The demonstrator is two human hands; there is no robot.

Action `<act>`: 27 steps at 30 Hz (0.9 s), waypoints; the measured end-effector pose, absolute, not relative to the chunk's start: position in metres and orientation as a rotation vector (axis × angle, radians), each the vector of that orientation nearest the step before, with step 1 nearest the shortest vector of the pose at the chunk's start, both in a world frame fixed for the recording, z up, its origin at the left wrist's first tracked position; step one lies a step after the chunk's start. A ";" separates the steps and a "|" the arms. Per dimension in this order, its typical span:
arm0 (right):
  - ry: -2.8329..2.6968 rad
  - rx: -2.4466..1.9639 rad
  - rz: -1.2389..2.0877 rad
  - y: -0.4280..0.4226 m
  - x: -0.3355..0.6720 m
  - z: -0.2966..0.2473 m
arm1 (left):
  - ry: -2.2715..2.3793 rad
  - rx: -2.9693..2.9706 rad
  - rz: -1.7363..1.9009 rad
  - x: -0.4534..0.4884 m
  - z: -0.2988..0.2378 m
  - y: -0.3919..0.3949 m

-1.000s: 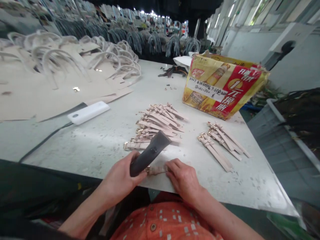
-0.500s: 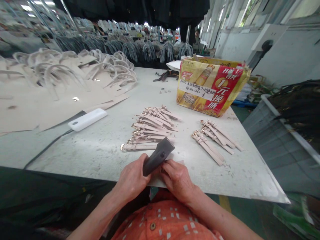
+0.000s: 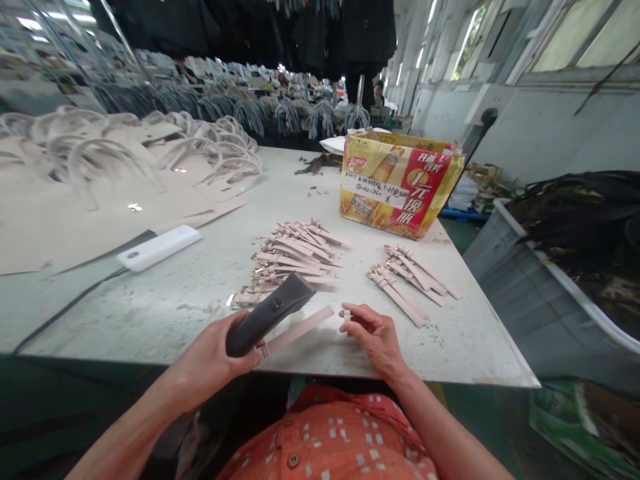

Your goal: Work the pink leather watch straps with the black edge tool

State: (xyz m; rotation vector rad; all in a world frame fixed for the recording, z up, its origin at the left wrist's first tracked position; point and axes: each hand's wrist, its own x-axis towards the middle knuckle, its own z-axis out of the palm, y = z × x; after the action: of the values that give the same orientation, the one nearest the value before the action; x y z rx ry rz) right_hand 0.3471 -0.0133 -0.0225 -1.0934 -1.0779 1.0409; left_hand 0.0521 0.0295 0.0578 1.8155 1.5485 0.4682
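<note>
My left hand is closed round a dark grey hand tool and also holds one pink strap that sticks out to the right beneath the tool. My right hand rests on the table edge, its fingertips pinching a small pale piece that I cannot name. Just beyond the tool lies a large pile of pink buckled straps. A smaller pile of straps lies to the right of my right hand.
A yellow and red cardboard box stands at the back right of the white table. A white power bank with a dark cable lies left. Beige bag panels with handles cover the far left. A grey bin stands at the right.
My hands have come apart. The left hand now holds the strap out beneath the tool, and the right hand has moved right with a small piece in its fingertips. The view has tilted up.
</note>
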 end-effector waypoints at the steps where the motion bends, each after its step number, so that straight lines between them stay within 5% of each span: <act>1: -1.057 -1.068 1.096 -0.012 0.345 -0.020 | 1.517 1.792 0.468 0.050 0.060 0.029; 27: -1.006 -0.936 1.435 -0.011 0.336 -0.017 | 1.375 1.700 0.371 0.044 0.063 0.024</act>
State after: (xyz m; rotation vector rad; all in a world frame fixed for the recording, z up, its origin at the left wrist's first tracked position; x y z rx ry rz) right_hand 0.3356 -0.0110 -0.0169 -0.9362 -1.0063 1.4350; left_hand 0.0438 0.0243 0.0632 1.7005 1.3749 0.3713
